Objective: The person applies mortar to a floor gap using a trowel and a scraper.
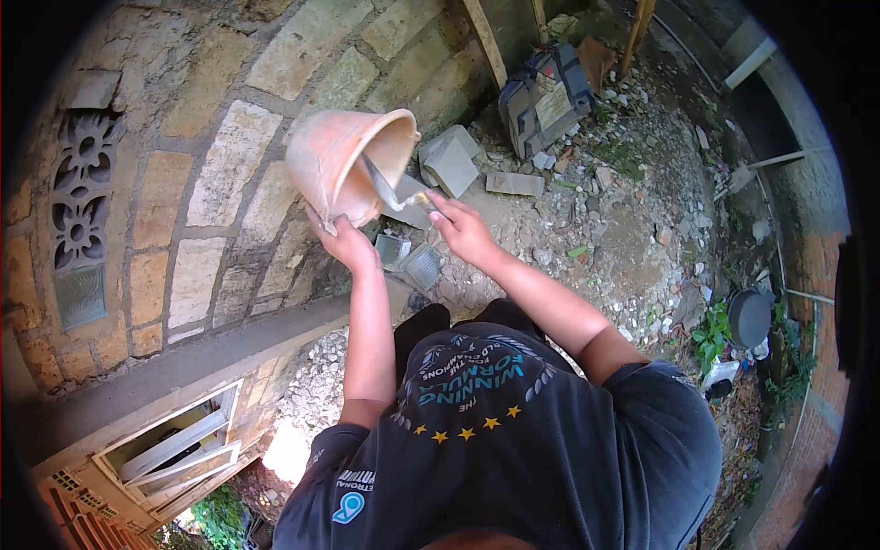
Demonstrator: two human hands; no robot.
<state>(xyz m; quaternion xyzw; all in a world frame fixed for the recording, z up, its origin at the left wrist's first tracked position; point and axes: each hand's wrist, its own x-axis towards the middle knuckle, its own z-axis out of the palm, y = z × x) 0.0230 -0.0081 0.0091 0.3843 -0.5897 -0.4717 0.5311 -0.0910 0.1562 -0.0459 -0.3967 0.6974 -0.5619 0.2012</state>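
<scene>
My left hand (346,242) is closed on the lower rim of a pinkish, mortar-stained bucket (321,151). The bucket is tipped on its side in the air, its mouth facing right. In my right hand (461,229) is the handle of a trowel (383,186), fingers wrapped round it. The trowel's metal blade reaches inside the bucket's mouth, close to the inner wall. Just below the bucket, between my two forearms, glass blocks (421,266) lie on the ground.
A stone block wall (220,165) with a patterned vent block (81,192) rises on the left. Pale blocks (449,163) and a grey case-like object (547,101) lie ahead. Rubble (623,229) covers the ground to the right, where a dark round lid (749,318) sits near plants.
</scene>
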